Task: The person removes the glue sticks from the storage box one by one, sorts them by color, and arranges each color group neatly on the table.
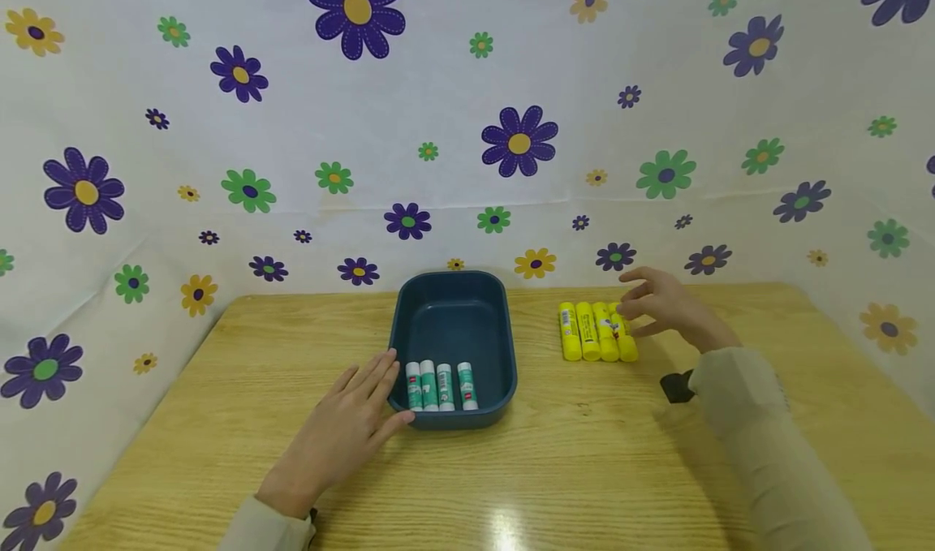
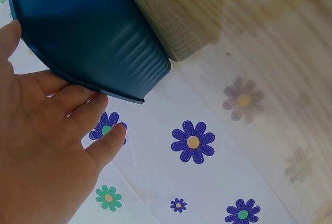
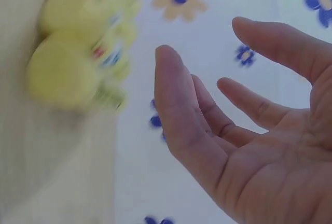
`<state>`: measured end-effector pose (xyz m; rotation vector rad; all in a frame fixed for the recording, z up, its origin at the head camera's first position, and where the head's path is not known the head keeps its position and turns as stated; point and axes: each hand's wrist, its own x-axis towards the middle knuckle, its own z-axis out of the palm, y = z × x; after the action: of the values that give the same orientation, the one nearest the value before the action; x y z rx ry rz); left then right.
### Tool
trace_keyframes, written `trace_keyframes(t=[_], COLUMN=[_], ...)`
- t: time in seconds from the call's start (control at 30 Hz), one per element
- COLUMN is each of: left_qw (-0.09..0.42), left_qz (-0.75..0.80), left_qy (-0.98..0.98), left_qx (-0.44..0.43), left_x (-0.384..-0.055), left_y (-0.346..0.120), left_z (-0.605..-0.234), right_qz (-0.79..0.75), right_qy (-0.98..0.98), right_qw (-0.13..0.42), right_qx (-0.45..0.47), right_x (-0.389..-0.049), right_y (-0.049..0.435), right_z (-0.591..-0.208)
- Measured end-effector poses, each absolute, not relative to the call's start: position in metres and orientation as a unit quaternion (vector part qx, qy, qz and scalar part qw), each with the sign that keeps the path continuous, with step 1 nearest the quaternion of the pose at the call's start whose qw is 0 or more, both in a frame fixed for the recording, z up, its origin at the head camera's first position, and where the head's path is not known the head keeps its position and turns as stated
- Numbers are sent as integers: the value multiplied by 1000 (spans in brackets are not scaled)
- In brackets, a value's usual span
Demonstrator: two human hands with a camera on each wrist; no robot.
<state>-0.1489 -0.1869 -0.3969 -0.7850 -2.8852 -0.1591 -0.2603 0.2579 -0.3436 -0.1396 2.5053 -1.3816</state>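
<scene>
In the head view a dark blue tray [image 1: 454, 291] sits on the table, with several green-and-white glue sticks [image 1: 428, 387] standing side by side near its front wall. My left hand [image 1: 343, 421] rests its spread fingers on the tray's left rim; the left wrist view shows the same fingers [image 2: 85, 102] along the rim. To the tray's right, several yellow glue sticks [image 1: 588, 332] lie in a row. My right hand [image 1: 672, 307] hovers at the right end of that row, thumb and fingers apart, holding nothing. In the right wrist view a gap separates it from the yellow sticks [image 3: 62, 71].
The wooden table [image 1: 577, 470] reaches back to a white cloth [image 1: 438, 88] printed with flowers, which also hangs along both sides. A small black object [image 1: 677, 387] shows beside the right wrist.
</scene>
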Motion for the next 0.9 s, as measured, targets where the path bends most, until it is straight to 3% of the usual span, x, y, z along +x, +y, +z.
trace_keyframes(t=[0.33,0.9], left_qw=[74,83], left_qz=[-57,-57], left_qy=[-961,-959], left_qx=[-259,-264], left_x=[-147,-149], left_y=[-189,-188], left_z=[-398,-399], right_qz=[-560,-651], right_qy=[814,733], right_qw=[120,147], right_qx=[-92,-129], right_x=[-255,-251], right_y=[195,122], right_z=[-324,-330])
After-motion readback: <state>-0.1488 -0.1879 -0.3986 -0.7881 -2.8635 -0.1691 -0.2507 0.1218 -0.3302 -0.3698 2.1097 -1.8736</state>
